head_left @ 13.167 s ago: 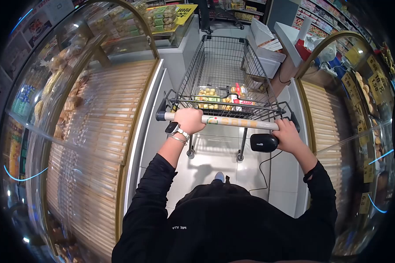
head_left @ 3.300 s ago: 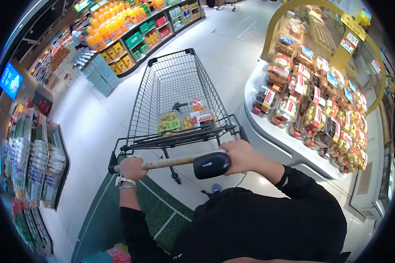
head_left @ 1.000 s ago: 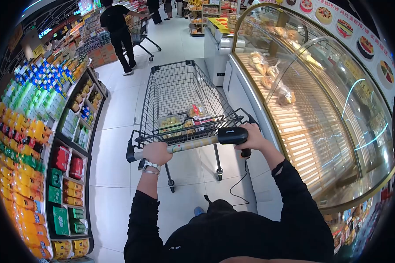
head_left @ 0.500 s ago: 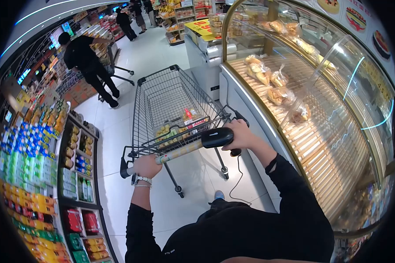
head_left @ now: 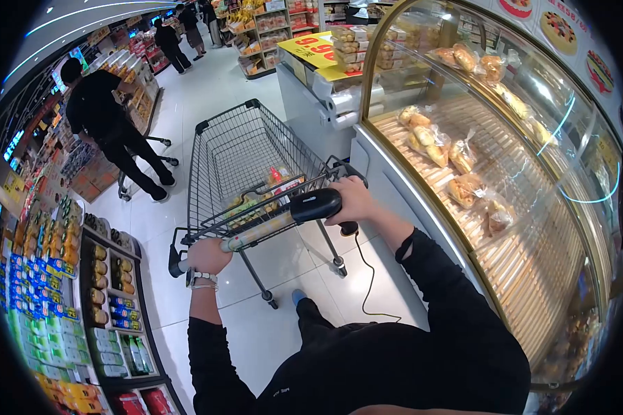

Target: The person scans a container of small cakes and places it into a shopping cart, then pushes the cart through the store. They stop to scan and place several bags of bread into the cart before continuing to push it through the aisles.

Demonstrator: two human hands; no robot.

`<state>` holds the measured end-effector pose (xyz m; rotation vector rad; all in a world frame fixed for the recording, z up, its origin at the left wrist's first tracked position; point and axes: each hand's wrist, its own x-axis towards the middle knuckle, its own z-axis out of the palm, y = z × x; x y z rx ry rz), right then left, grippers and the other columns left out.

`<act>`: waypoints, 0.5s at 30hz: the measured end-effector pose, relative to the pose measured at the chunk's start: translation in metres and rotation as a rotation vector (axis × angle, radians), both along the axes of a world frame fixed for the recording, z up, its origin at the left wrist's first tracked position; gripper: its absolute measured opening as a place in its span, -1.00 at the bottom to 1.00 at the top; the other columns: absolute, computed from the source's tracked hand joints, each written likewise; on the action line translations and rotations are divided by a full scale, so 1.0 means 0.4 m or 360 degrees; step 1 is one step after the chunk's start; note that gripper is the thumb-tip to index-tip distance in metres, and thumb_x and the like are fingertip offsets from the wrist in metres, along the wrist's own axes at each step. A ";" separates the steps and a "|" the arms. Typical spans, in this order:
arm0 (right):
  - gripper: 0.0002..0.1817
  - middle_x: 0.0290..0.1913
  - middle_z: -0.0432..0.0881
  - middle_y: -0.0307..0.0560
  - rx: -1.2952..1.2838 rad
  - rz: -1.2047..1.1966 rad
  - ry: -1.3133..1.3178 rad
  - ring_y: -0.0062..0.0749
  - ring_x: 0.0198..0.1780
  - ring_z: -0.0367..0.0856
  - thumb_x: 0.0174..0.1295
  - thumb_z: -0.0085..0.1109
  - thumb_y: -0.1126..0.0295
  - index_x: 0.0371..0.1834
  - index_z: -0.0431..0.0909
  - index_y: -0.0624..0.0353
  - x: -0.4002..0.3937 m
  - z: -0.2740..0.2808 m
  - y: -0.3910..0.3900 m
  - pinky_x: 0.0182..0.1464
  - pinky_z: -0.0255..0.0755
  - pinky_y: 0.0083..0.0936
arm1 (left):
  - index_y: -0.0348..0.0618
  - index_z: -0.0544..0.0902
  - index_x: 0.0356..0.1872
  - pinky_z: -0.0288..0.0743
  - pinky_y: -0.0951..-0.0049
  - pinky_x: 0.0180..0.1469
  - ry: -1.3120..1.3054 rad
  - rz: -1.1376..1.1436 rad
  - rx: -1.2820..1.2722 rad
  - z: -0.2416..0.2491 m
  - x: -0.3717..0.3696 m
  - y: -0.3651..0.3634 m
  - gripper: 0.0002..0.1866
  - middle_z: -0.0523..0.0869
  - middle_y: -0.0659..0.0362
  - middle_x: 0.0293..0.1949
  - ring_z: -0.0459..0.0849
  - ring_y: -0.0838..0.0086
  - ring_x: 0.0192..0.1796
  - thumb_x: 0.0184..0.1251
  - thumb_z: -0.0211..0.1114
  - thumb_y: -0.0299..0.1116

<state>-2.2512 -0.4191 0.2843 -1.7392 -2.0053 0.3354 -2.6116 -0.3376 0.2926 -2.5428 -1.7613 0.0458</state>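
A wire shopping cart (head_left: 239, 149) stands in front of me with a few packaged goods (head_left: 256, 204) in its basket. My left hand (head_left: 210, 256) is wrapped round the left end of the handle (head_left: 259, 231), a watch and bracelet on its wrist. Near the handle's right end, my right hand (head_left: 351, 200) is closed beside a black device (head_left: 315, 205) fixed on the bar. A thin dark cable hangs below the right hand to the floor.
On the right is a glass display case (head_left: 436, 228) with bagged bread (head_left: 429, 143). Shelves of drinks (head_left: 118, 297) line the left. A person in black (head_left: 111, 121) stands ahead left by another cart. A counter with a yellow sign (head_left: 311, 50) is ahead.
The view has moved forward along the display case. The cart and both hands sit further left in the frame. The person in black appears further left, and the yellow-sign counter looks nearer.
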 end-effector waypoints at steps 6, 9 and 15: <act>-0.32 -0.34 0.52 -0.17 0.0053 -0.0042 0.0041 -0.28 -0.13 0.45 -0.51 0.42 -0.09 -0.24 0.54 0.03 0.021 -0.018 0.302 0.03 0.11 -0.38 | 0.04 0.70 -0.52 0.57 0.23 -0.35 -0.0017 -0.0026 -0.0025 -0.030 0.028 0.341 -0.78 0.69 0.13 -0.52 0.69 0.21 -0.40 -0.13 0.27 -0.09; -0.33 -0.36 0.51 -0.22 -0.0002 -0.0053 0.0021 -0.31 -0.14 0.43 -0.50 0.42 -0.08 -0.21 0.54 -0.02 0.038 -0.025 0.442 -0.02 0.10 -0.40 | 0.03 0.70 -0.52 0.58 0.24 -0.35 -0.0020 -0.0062 -0.0015 -0.032 0.048 0.485 -0.78 0.69 0.13 -0.52 0.69 0.21 -0.39 -0.11 0.27 -0.10; -0.30 -0.30 0.55 -0.10 -0.0175 -0.0096 0.0082 -0.23 -0.08 0.44 -0.51 0.38 -0.11 -0.19 0.56 0.02 0.082 -0.041 0.678 0.07 0.09 -0.37 | 0.05 0.70 -0.53 0.55 0.26 -0.41 -0.0038 -0.0104 0.0000 -0.063 0.102 0.724 -0.77 0.69 0.16 -0.56 0.70 0.25 -0.44 -0.10 0.28 -0.05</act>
